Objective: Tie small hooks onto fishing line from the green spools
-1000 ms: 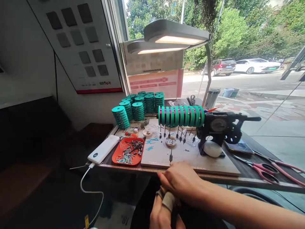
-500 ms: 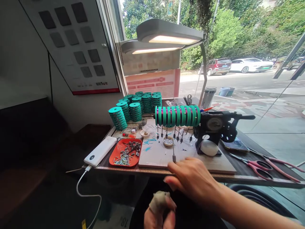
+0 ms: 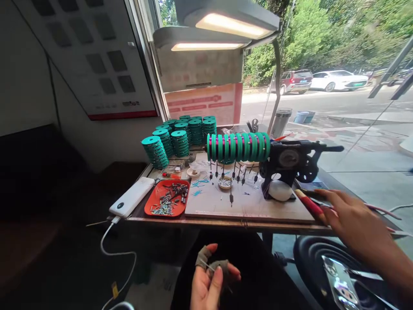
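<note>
My left hand (image 3: 209,280) is low in front of the table, its taped thumb and fingers closed round a thin pale strand (image 3: 208,265). My right hand (image 3: 358,221) reaches over the table's right end, fingers stretched out and apart. Dark scissor blades (image 3: 318,201) show beneath it, while the handles are hidden. One of its fingers looks red with a pale tip. A row of green spools (image 3: 238,147) wound with purple is mounted on a black stand (image 3: 288,161). Several dark weights (image 3: 231,198) hang from it on thin lines.
A red tray (image 3: 150,209) holds metal parts. Near it lie a white power bank (image 3: 132,197) and a small dish of beads (image 3: 225,182). Stacked green spools (image 3: 155,153) stand behind. Lamps (image 3: 235,26) overhang the table. A black coil (image 3: 305,262) is below right.
My right hand has swung from the table's front middle to the scissors at the right, its fingers spreading. My left hand has turned, revealing the thin strand. The view has tilted down.
</note>
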Demonstrator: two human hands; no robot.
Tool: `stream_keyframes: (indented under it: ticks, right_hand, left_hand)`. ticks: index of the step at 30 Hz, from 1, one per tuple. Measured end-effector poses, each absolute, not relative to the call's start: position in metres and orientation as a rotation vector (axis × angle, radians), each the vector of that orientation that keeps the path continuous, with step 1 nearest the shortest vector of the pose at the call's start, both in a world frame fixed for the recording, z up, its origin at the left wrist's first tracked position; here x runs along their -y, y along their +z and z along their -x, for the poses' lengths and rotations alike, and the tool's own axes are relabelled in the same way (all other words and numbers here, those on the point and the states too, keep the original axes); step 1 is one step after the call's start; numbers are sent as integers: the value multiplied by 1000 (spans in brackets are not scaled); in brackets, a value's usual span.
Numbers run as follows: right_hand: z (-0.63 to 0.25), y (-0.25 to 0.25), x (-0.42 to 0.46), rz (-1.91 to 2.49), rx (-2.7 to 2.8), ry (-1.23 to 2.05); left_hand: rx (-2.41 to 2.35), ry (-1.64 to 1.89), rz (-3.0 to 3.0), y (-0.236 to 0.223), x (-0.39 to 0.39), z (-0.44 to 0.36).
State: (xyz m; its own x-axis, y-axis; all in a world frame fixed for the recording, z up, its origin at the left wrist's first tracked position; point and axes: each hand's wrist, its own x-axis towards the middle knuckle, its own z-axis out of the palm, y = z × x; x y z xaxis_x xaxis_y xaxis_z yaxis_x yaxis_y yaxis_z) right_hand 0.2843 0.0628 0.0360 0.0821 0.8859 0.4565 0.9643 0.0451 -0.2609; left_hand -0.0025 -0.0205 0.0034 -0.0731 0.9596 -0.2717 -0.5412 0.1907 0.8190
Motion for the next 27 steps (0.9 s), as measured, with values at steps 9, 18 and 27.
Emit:
stream_keyframes:
  ticks: [9,18,27]
  right_hand:
    - [-129,27,-15,1173,1725,1426]
    - [-116,10,-25,891,1250,1939]
    - [-115,10,-28,710,1157,2158]
  left_hand:
    - [-1009,1217,-374,-9,25,4]
    - [-955,1239,-389,-6,28,5]
    - [-837,1068,-291,5,29,8]
